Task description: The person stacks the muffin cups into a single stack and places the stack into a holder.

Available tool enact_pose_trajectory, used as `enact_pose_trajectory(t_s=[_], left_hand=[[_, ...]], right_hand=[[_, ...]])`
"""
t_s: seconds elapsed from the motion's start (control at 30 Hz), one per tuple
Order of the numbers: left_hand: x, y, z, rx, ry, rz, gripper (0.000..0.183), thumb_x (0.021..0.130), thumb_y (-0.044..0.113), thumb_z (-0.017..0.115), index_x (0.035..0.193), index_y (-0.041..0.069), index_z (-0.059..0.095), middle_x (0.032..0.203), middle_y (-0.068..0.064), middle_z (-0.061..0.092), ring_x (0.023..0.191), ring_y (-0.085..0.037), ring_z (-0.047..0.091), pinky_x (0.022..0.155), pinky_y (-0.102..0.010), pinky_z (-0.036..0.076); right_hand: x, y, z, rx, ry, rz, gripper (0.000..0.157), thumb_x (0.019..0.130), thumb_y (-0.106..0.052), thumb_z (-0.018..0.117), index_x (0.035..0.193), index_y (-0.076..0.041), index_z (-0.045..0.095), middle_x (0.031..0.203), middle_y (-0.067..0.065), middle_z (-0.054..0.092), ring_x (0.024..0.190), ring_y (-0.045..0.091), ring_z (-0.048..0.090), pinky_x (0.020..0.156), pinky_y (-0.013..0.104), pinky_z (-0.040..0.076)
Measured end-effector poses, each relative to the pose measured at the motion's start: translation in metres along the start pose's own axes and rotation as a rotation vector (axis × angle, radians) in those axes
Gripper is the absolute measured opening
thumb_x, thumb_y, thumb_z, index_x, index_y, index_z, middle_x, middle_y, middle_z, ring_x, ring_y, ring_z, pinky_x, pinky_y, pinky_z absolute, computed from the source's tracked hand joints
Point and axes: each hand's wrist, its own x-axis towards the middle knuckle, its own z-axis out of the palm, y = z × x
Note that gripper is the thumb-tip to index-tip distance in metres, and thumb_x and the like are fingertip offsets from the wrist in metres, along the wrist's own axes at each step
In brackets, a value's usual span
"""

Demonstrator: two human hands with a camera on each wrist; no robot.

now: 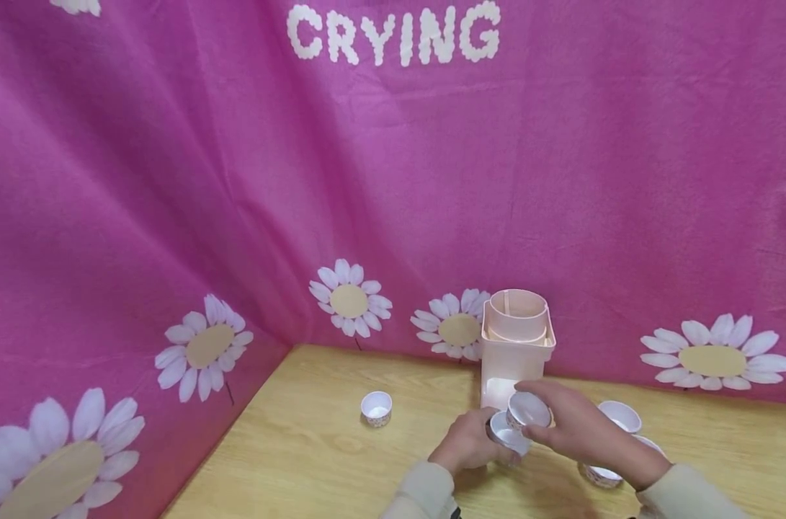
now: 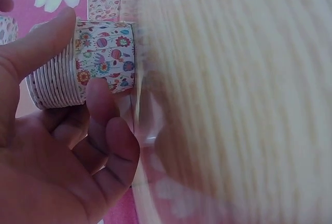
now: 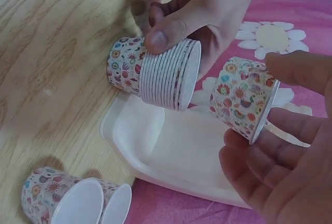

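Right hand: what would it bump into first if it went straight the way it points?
Probably the stack of cups in the left hand, though depth is hard to judge; the pale pink holder stands behind.

Container (image 1: 513, 357) behind the cup stack (image 3: 154, 76)

The person wears pale cream sleeves. The left sleeve (image 1: 413, 499) ends in a plain, softly creased cuff (image 1: 433, 477); the right sleeve (image 1: 687, 497) matches in colour. A small dark piece (image 1: 456, 513) shows beside the left cuff, too little to identify. The left hand (image 1: 472, 438) and right hand (image 1: 577, 425) are bare, the left thumbnail (image 3: 158, 39) short and rounded.
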Motion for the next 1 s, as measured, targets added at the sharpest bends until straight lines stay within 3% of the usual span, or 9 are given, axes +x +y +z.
enact_pose_trajectory(t_s=[0.5,0.77,1.0], left_hand=[[0.0,-0.005,-0.001,-0.036,-0.013,-0.003,0.044,0.064,0.02,0.093,0.101,0.023,0.068,0.087,0.012,0.068,0.079,-0.003,0.056,0.076,-0.023,0.046],[0.001,-0.005,0.0,-0.036,-0.002,0.013,0.043,0.063,0.019,0.093,0.099,0.019,0.069,0.086,0.009,0.069,0.077,-0.005,0.056,0.073,-0.022,0.045],[-0.001,-0.006,0.001,-0.037,-0.006,0.001,0.044,0.064,0.02,0.093,0.101,0.019,0.069,0.089,0.008,0.07,0.079,-0.006,0.056,0.075,-0.024,0.047]], right_hand=[[0.009,-0.002,0.006,-0.012,-0.044,0.011,0.052,0.072,-0.023,0.083,0.117,-0.004,0.065,0.113,0.011,0.068,0.098,0.027,0.066,0.082,0.044,0.054],[0.011,-0.002,0.014,0.002,-0.055,-0.034,0.05,0.072,-0.02,0.081,0.116,-0.002,0.065,0.105,0.009,0.068,0.086,0.021,0.064,0.073,0.035,0.052],[0.012,-0.008,0.017,0.01,-0.107,0.016,0.053,0.073,-0.021,0.081,0.12,-0.003,0.064,0.109,0.01,0.068,0.087,0.022,0.065,0.074,0.037,0.054]])
